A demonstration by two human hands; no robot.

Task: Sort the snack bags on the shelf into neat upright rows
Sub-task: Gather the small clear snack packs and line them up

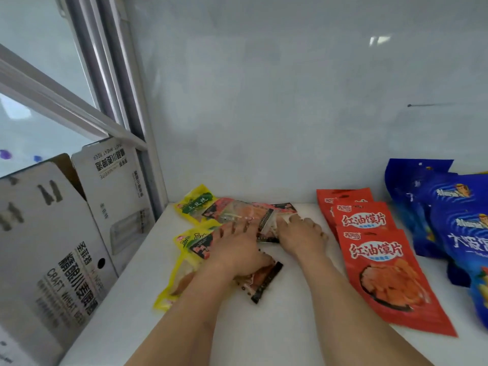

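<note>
— Why are both hands flat down in that pile near the shelf's left edge?

— Gathering it, I'd say. Nearest us, the left hand [232,249] lies palm down, fingers spread, pressing on a dark-edged packet [260,282] and the yellow bags [184,262] under it. It's holding them down rather than gripping anything. Pinning them probably stops the slippery film sliding while the other hand works.

— And the right hand [301,231]?

— Just beyond, also laid open, fingertips on the clear-and-orange packets [245,211] heaped toward the back left corner. I can't tell whether the thumb hooks under one.

— So nothing stands up yet there?

— No, that heap lies flat and crossed over itself, with another yellow bag [194,203] at the very back against the wall. It's the unsorted part, by my reckoning.

— The red ones look tidier.

— The red bags [380,270] overlap in a row running front to back, leaning rather than upright. The blue bags [435,207] by the right edge stand taller against the back wall.
</note>
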